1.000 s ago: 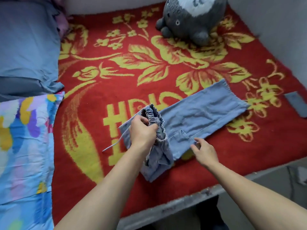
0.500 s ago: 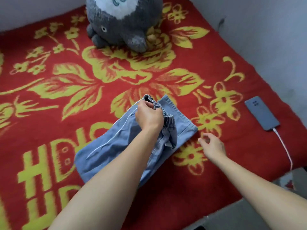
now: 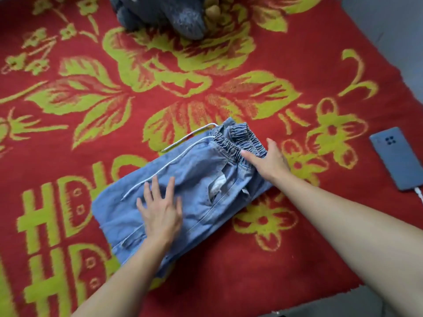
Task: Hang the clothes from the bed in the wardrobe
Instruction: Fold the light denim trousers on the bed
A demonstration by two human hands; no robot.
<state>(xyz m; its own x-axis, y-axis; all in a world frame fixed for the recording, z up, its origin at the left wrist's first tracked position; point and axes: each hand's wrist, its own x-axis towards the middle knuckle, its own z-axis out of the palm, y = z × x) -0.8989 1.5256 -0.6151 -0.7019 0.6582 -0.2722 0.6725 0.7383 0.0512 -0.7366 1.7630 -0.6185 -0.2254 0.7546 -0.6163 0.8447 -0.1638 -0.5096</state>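
The big red flowery blanket (image 3: pixel 229 271) holds 1 pair of folded blue jeans (image 3: pixel 199 179) near its front edge. The left hand (image 3: pixel 160 213) lies flat on the middle of the jeans and the right hand (image 3: pixel 270 161) flat on the stretchy waistband (image 3: pixel 231 147), fingers straight, gripping nothing. This looks like the pick-up step; next the 2 hands likely must grab the jeans and lift them.

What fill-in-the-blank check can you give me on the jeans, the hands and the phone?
1. The right hand presses the folded jeans at the elastic ____.
2. The left hand rests flat on the jeans, holding ____.
3. The phone lies on the blanket to the ____ of the jeans.
Missing words: waistband; nothing; right.
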